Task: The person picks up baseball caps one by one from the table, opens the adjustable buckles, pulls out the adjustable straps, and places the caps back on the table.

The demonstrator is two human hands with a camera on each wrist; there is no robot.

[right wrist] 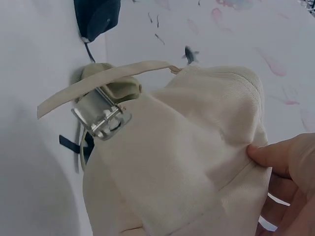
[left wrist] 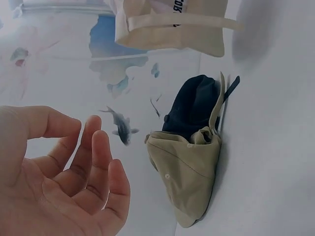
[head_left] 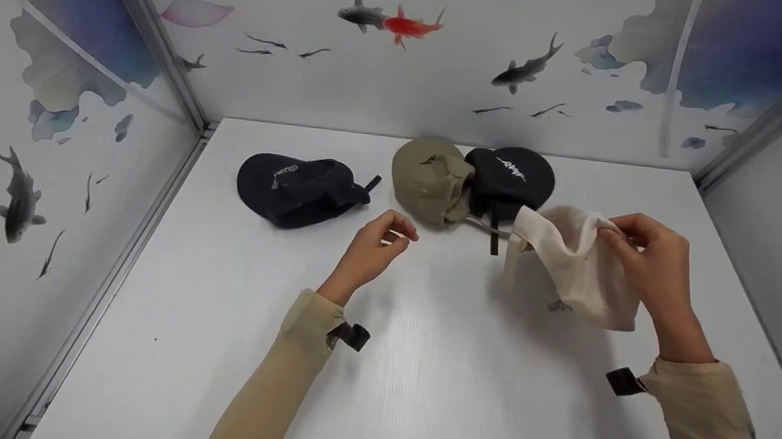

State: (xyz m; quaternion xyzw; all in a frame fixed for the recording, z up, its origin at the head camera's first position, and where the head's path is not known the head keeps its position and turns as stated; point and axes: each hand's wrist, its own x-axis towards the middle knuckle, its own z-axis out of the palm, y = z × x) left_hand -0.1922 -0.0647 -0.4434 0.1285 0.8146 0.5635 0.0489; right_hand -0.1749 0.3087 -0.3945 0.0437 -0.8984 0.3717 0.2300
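Note:
My right hand (head_left: 660, 264) pinches a cream baseball cap (head_left: 582, 270) by its crown and holds it raised at the right of the table. The cap's loose strap and metal buckle (right wrist: 106, 120) show in the right wrist view. My left hand (head_left: 376, 245) hovers near the middle with loosely bent fingers and nothing between them. Just beyond it lies an olive cap (head_left: 426, 181), its edge overlapping a black cap (head_left: 517, 182) with white lettering. In the left wrist view the olive cap (left wrist: 184, 172) sits well apart from the left fingers (left wrist: 118, 187).
A dark navy cap (head_left: 299, 188) lies at the back left of the white table (head_left: 416, 381). Upright panels printed with fish (head_left: 526, 66) enclose the table at the back and both sides.

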